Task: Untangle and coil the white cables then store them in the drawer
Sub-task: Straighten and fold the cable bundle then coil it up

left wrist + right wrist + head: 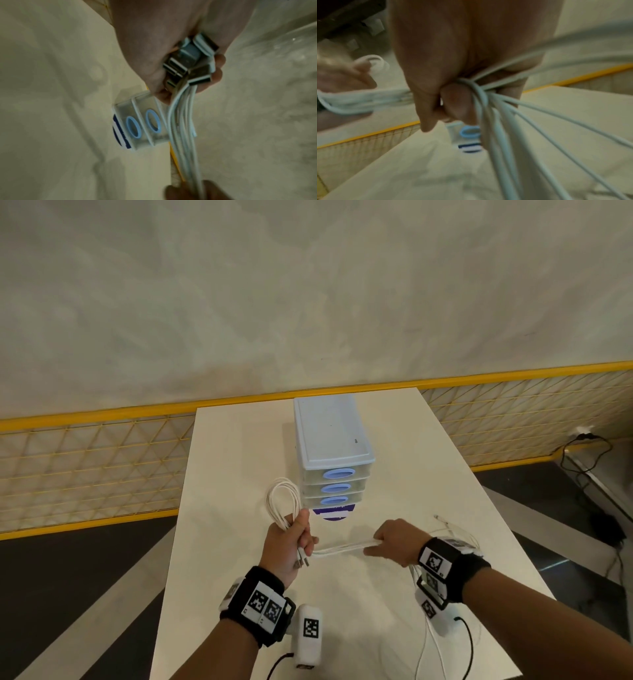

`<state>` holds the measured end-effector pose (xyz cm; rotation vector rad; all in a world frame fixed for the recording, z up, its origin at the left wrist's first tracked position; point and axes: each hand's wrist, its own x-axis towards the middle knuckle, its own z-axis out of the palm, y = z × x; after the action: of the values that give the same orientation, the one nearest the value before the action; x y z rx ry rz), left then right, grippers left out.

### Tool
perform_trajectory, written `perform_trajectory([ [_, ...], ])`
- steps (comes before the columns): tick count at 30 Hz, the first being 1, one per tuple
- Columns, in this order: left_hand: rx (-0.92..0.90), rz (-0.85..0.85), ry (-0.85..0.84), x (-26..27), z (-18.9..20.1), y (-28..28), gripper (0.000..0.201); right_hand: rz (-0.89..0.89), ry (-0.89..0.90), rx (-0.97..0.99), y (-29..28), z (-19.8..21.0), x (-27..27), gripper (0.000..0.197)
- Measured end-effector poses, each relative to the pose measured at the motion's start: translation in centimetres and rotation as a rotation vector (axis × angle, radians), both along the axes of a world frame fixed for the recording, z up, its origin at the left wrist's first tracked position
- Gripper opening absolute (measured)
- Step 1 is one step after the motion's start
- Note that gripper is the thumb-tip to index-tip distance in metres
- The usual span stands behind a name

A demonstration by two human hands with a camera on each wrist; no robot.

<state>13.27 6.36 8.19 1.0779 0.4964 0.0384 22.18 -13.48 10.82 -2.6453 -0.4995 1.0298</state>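
My left hand (297,537) grips a coil of white cables (281,501) whose loops stand up beside the drawer unit (330,440). Several USB plugs (187,65) stick out under its fist (154,54). From there a bundle of white strands (342,550) runs rightward to my right hand (390,541), which holds it in a closed fist (450,83). Behind that fist the strands (530,116) fan out loose. The drawer unit's three drawers with blue oval handles (337,487) are all closed.
The white table (239,460) carries loose cable (455,529) at its right side, trailing toward the front edge. A purple and white round label (334,513) lies before the drawer unit. Yellow mesh fencing (85,467) runs behind the table.
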Motion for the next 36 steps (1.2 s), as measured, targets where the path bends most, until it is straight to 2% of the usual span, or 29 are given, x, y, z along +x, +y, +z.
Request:
perform_trajectory([
  [5, 0.071, -0.115, 0.071, -0.5, -1.1, 0.2, 0.033, -0.075, -0.049, 0.190, 1.7, 3.9, 0.8, 0.038],
  [10, 0.070, -0.202, 0.127, -0.5, -0.3, -2.1, 0.039, 0.019, 0.096, 0.399, 4.0, 7.4, 0.2, 0.016],
  [12, 0.071, -0.211, 0.168, -0.6, 0.0, -2.8, 0.044, 0.075, 0.110, 0.411, 5.0, 7.6, -0.1, 0.015],
  [17, 0.043, -0.270, 0.224, -0.5, 0.8, -3.6, 0.050, 0.205, 0.018, 0.363, 6.4, 7.1, -0.4, 0.020],
  [20, 0.004, -0.251, 0.219, -0.6, 0.9, -3.4, 0.079, 0.254, -0.026, 0.368, 6.5, 6.5, -0.4, 0.018],
  [23, -0.020, -0.271, 0.176, -0.7, 0.6, -3.5, 0.087, 0.280, -0.080, 0.356, 6.4, 6.2, -0.4, 0.021],
  [25, 0.019, -0.336, 0.134, -1.1, 0.5, -3.8, 0.078, 0.278, -0.113, 0.372, 6.3, 6.2, -0.4, 0.018],
  [29, 0.144, -0.421, 0.098, -1.6, 0.1, -4.0, 0.027, 0.292, -0.214, 0.394, 6.1, 6.1, -0.6, 0.023],
  [33, 0.192, -0.381, 0.151, -1.4, 0.0, -3.6, 0.017, 0.309, -0.155, 0.396, 6.1, 6.0, -0.7, 0.015],
  [36, 0.232, -0.377, 0.148, -1.2, 0.2, -3.5, 0.016, 0.260, -0.166, 0.361, 6.2, 5.9, -0.9, 0.037],
])
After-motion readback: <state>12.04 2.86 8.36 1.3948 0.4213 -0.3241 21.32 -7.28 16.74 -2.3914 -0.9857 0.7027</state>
